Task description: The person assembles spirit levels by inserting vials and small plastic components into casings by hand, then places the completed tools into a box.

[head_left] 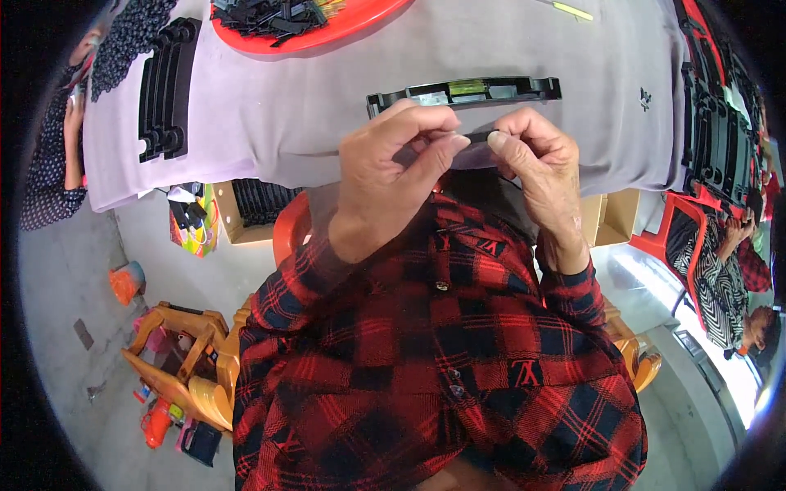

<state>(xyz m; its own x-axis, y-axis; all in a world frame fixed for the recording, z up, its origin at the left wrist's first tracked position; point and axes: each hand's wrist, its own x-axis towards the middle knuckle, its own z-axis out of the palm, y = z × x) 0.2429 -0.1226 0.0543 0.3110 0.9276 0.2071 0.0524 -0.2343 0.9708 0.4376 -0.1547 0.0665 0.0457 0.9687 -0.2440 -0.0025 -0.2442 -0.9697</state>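
At the left of your table [286,106], draped in soft, pale cloth, a heap of small black pieces [135,37], round and bumpy, lay by some black frames [168,90] with curved notches; whether those were finished could not be told. Next came a red tray [368,18], smooth and curved at the rim, where plenty of thin, flat black strips [270,20] seemed left to work through. Your left hand [397,159] had its thumb and forefinger closed narrow at one end of a small dark strip [480,137], the piece in hand, between your hands and in front of a long black frame [475,100]. That frame looked partly filled, with shiny clear and yellow-green bits in its slots, and the strip was not yet set down. Your right hand [536,155] pinched the strip's other end, its remaining fingers curled. Farther right lay a few tiny black scraps [645,99], then more ridged, hard-looking frames [716,135], probably of plastic, lined up at the edge
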